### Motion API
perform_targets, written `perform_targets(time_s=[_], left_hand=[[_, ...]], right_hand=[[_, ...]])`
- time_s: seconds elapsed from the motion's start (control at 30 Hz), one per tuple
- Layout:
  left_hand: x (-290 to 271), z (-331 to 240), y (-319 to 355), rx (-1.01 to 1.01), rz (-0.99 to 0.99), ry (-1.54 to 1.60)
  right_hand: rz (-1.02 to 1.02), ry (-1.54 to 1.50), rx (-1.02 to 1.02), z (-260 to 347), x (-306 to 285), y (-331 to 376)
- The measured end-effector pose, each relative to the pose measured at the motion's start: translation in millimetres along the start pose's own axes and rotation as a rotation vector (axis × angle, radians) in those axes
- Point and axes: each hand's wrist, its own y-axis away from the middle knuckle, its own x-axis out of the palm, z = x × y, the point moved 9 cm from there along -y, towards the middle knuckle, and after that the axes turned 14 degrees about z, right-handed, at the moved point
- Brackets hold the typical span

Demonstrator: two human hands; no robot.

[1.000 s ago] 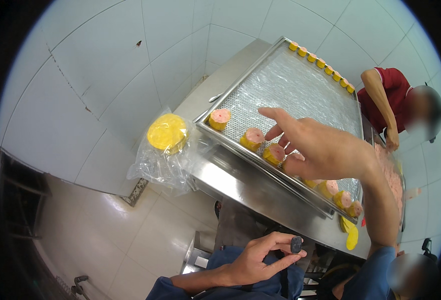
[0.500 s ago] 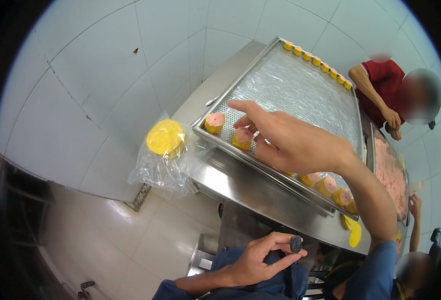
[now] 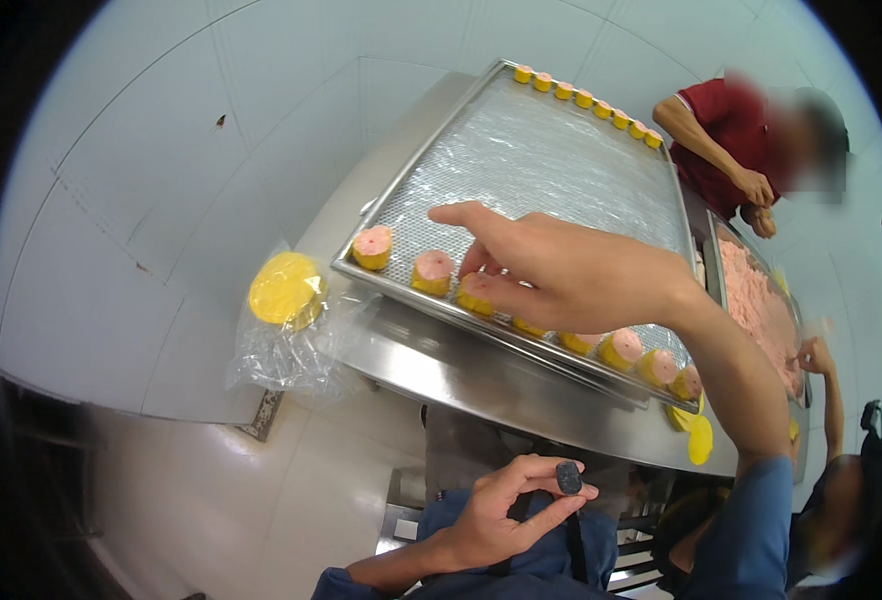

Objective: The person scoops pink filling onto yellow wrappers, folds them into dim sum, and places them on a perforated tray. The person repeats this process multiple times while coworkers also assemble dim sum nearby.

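My right hand (image 3: 571, 272) reaches over the near edge of a perforated metal tray (image 3: 401, 195) lined with clear film. Its thumb and fingers pinch a yellow-wrapped, pink-topped dumpling (image 3: 474, 297) in the near row, and the index finger points left. Two more dumplings (image 3: 373, 247) (image 3: 432, 271) stand to its left, and several others (image 3: 621, 348) to its right. A row of yellow pieces (image 3: 581, 98) lines the far edge. My left hand (image 3: 501, 505) stays low by my lap, pinching a small dark object (image 3: 568, 477).
A clear bag with a stack of yellow wrappers (image 3: 286, 290) lies on the steel table (image 3: 481, 375) left of the tray. A tray of pink mince (image 3: 756, 300) sits to the right, loose yellow wrappers (image 3: 699, 438) near it. A person in red (image 3: 726, 135) works at the far end; another hand (image 3: 816, 355) works at the right.
My right hand has shifted a little left along the near row and its index finger has stretched out. My left hand has kept still with the dark object.
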Motion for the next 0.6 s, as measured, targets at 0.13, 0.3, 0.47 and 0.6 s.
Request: perform_targets(time_s=[0.13, 0.3, 0.47, 0.6], left_hand=[[2.7, -2.3, -0.2, -0.008, 0.012, -0.089], [-0.8, -4.3, 1.6, -0.012, -0.008, -0.158], [0.0, -10.7, -5.4, 0.106, -0.078, -0.207], [16.8, -6.9, -19.5, 0.139, -0.059, -0.228]], right_hand=[[-0.099, 0.029, -0.003, -7.4, -5.0, 19.1], [-0.542, 0.202, -0.027, 10.8, -26.1, 116.5], [-0.385, -0.093, 0.154, 24.0, 31.6, 223.6], [-0.358, -0.334, 0.138, -8.4, 135.0, 221.9]])
